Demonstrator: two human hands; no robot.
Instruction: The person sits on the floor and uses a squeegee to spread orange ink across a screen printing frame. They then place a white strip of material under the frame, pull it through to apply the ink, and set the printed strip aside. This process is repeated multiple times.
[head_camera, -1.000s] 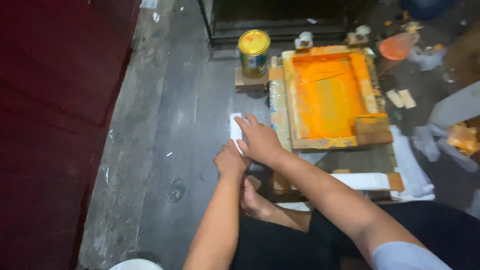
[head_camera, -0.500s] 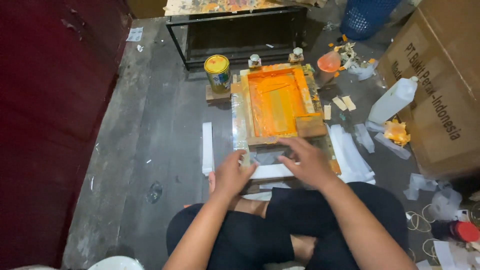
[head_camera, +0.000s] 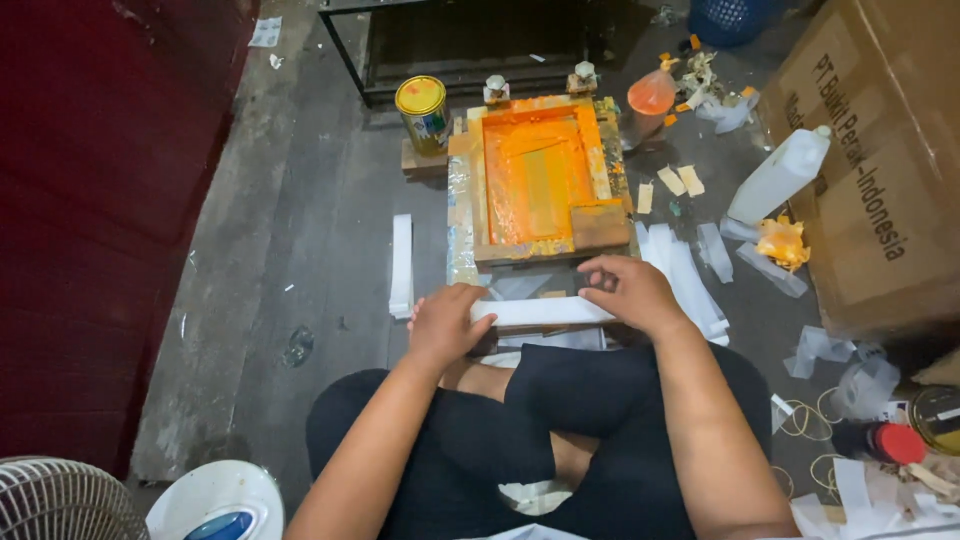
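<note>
Head cam looks down at a grey concrete floor (head_camera: 300, 230) with a dark red wall (head_camera: 110, 200) alongside. Left hand (head_camera: 445, 325) and right hand (head_camera: 630, 293) each pinch an end of a white paper strip (head_camera: 540, 311), held level just in front of the wooden screen-printing frame (head_camera: 540, 180) (flooded with orange ink). Yellow-lidded tin (head_camera: 422, 112) sits beside it, contents hidden. Fan (head_camera: 60, 500) is cut off at the corner.

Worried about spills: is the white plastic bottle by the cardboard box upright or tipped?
Tipped. The white plastic bottle slants, its cap end leaning against the cardboard box.
</note>
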